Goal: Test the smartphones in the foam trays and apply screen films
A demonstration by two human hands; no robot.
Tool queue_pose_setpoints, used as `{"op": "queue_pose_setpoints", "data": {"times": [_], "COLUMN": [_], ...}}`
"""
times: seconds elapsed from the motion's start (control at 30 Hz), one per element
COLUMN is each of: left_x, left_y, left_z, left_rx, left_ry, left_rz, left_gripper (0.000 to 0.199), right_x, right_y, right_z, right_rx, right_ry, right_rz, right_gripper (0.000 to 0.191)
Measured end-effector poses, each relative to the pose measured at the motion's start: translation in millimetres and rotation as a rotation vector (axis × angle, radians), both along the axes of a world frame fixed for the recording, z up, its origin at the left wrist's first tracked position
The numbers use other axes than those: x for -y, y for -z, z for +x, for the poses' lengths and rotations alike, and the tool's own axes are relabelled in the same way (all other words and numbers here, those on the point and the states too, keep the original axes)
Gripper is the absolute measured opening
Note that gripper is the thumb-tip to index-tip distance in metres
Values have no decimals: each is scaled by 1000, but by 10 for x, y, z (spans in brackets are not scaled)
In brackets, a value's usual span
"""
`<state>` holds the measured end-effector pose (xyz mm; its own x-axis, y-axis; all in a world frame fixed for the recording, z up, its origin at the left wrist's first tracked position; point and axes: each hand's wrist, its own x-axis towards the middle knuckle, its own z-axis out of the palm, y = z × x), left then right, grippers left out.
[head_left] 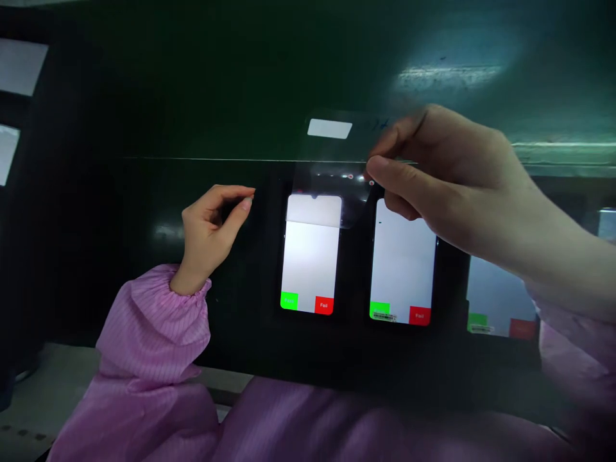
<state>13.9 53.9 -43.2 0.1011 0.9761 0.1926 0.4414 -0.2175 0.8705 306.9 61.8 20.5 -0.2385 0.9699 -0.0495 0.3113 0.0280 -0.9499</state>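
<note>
My right hand pinches a clear plastic film between thumb and fingers. The see-through sheet hangs above a lit phone, its lower edge overlapping the top of the white screen; I cannot tell whether they touch. A white rectangle, either a label or a reflection, shows near the film's upper edge. Left of that phone, my left hand is raised with thumb and forefinger pinched; anything between the tips is too small to make out. A second lit phone lies below my right hand.
Partly under my right forearm is a third phone, dimmer, with a barcode strip. Each screen has a green and a red box at the bottom. The dark green work surface has a seam across it. Bright panels stand at the far left.
</note>
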Motion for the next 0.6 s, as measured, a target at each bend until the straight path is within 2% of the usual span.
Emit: {"op": "queue_pose_setpoints", "data": {"times": [0.2, 0.23, 0.3, 0.37, 0.4, 0.5, 0.57, 0.6], "left_x": [105, 175, 383, 673, 836, 1306, 1533, 1611], "left_y": [-4, -35, -132, -247, -294, -339, -279, -232], "left_z": [41, 49, 54, 41, 27, -27, -53, -57], "left_rx": [152, 178, 157, 20, -80, -342, -479, -538], "left_ry": [-65, -77, -89, -57, -22, 123, 186, 195], "left_rz": [-19, -30, -64, -91, -92, 16, 107, 143], "left_gripper": [13, 14, 17, 21, 22, 29, 38, 43], "right_x": [165, 248, 486, 794, 955, 1384, 1593, 1678], "right_y": [123, 142, 160, 159, 156, 174, 217, 246], "right_z": [-79, -84, -51, 56, 129, 350, 452, 494], "right_rx": [-12, 4, 105, 288, 383, 560, 685, 756], "right_ry": [-22, -70, -288, -513, -531, -296, -167, -133], "right_rz": [9, 10, 52, 197, 310, 621, 680, 676], "right_gripper": [9, 8, 17, 29, 32, 25, 18, 21]}}
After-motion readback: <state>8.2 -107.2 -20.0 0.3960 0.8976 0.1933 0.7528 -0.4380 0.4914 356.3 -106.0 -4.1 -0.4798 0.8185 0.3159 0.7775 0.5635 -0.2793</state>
